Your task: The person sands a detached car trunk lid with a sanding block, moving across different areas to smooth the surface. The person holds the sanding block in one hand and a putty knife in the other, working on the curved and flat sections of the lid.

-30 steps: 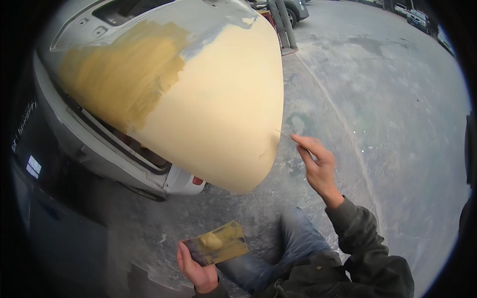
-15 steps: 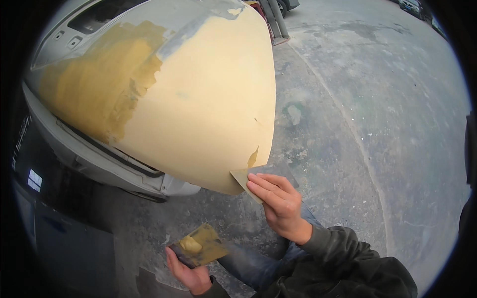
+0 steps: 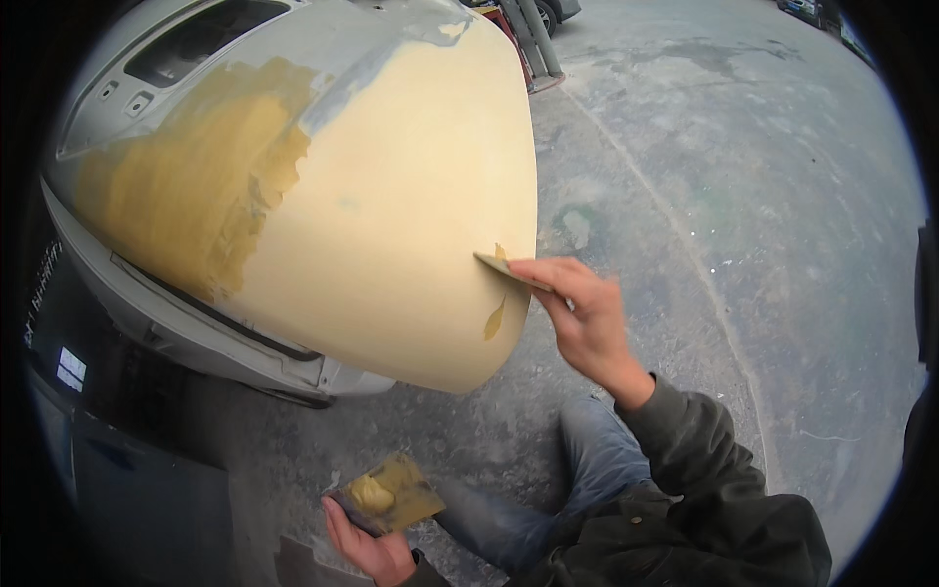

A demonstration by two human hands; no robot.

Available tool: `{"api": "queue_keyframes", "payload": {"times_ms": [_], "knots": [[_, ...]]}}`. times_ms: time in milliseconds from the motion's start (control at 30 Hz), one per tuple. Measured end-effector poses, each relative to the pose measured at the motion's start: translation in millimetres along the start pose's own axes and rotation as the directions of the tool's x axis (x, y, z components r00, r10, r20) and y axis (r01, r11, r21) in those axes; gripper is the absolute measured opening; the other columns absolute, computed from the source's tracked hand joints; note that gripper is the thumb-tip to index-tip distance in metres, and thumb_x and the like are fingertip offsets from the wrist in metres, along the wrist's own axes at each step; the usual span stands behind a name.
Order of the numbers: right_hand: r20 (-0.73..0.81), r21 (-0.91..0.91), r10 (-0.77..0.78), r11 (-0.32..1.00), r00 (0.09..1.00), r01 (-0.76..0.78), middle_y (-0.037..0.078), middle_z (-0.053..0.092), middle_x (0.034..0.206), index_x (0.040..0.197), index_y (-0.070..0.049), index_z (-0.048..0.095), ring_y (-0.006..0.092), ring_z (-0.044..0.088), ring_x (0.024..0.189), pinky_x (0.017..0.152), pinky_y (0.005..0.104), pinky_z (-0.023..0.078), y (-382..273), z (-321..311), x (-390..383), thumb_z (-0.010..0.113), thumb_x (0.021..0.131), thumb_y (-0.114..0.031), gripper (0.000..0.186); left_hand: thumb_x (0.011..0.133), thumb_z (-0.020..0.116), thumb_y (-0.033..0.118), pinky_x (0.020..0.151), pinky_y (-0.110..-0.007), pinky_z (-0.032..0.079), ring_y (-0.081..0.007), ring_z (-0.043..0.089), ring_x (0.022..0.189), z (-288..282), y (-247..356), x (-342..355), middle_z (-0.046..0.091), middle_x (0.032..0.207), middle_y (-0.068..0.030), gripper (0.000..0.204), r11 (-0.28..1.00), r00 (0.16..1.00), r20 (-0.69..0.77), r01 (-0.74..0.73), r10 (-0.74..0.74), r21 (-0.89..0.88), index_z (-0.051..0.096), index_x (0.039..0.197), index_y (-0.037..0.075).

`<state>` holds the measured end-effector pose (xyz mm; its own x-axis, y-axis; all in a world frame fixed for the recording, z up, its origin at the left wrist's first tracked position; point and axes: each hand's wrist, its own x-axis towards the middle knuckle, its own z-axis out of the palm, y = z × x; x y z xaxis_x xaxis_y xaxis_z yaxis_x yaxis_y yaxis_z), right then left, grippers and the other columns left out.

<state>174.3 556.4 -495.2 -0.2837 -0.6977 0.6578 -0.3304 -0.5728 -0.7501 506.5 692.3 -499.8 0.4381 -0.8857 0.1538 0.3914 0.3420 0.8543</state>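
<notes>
My right hand (image 3: 592,313) pinches a thin flat putty spreader (image 3: 504,266), its edge against the right side of a car body panel (image 3: 391,215). Smooth pale yellow filler covers much of that panel. Beside the spreader are small darker smears of putty (image 3: 496,319). Low in the view, my left hand (image 3: 372,548) grips a flat putty board (image 3: 416,499) from beneath. A lump of yellow putty (image 3: 372,495) sits on the board.
A broad darker yellow patch (image 3: 196,176) covers the panel's left part, with bare grey metal above it. A dark car (image 3: 147,489) stands at lower left. Grey concrete floor (image 3: 704,196) extends on the right, and a post (image 3: 541,39) rises at the back.
My right hand has moved the spreader up the panel from its lower corner, and a fresh smear shows above. My left hand with the board is slightly lower.
</notes>
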Motion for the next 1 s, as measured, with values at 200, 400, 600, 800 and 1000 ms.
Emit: {"api": "queue_keyframes", "payload": {"times_ms": [200,400,600,800,1000], "knots": [[-0.074,-0.099,-0.161,0.983,0.984,0.153,0.011,0.079,0.123,0.121,-0.006,0.078,0.0312,0.073,0.113,0.092,0.0387,0.061,-16.0,17.9,-45.1,0.068,0.084,0.011,0.042,0.115,0.053,0.034,0.101,-0.045,0.054,-0.0267,0.067,0.116,8.8,-4.0,-1.9,0.068,0.123,-0.0125,0.036,1.000,0.999,-0.050,-0.011,0.010,-0.014,0.064,0.121,0.000],[-0.085,-0.035,-0.053,0.998,0.995,0.050,0.013,0.079,0.123,0.120,-0.003,0.078,0.0327,0.074,0.111,0.095,0.0404,0.059,-13.3,6.9,-62.9,0.065,0.078,0.014,0.047,0.115,0.054,0.031,0.099,-0.041,0.053,-0.0228,0.066,0.112,15.7,-0.7,-12.0,0.068,0.119,-0.0086,0.030,0.996,0.995,-0.098,-0.027,0.018,-0.088,0.063,0.119,0.003],[0.010,-0.269,-0.289,0.921,0.957,0.281,0.014,0.078,0.122,0.120,-0.003,0.078,0.0341,0.074,0.110,0.097,0.0413,0.058,-22.3,24.7,-96.4,0.063,0.076,0.016,0.049,0.117,0.047,0.033,0.105,-0.044,0.053,-0.0255,0.066,0.121,1.6,-4.0,-20.9,0.068,0.131,-0.0124,0.040,0.985,0.996,-0.088,-0.043,0.028,-0.165,0.063,0.128,-0.002],[-0.037,0.049,0.032,0.998,0.999,-0.030,0.013,0.077,0.106,0.122,-0.002,0.077,0.0225,0.071,0.097,0.086,0.0307,0.053,-44.4,8.0,-96.4,0.064,0.098,0.010,0.029,0.116,0.050,0.034,0.102,-0.043,0.055,-0.0234,0.067,0.119,4.7,-5.0,-19.1,0.068,0.130,-0.0110,0.039,0.971,0.990,-0.139,0.003,-0.037,-0.240,0.062,0.131,0.000],[0.351,-0.130,-0.472,0.831,0.808,0.542,0.010,0.080,0.113,0.116,-0.005,0.080,0.0244,0.072,0.097,0.086,0.0336,0.056,-95.5,-7.3,-72.2,0.065,0.088,0.006,0.034,0.115,0.053,0.035,0.092,-0.034,0.052,-0.0167,0.064,0.103,31.9,-1.9,-19.8,0.067,0.111,-0.0057,0.032,0.990,0.984,-0.170,0.019,-0.043,-0.139,0.063,0.115,0.004]]}}
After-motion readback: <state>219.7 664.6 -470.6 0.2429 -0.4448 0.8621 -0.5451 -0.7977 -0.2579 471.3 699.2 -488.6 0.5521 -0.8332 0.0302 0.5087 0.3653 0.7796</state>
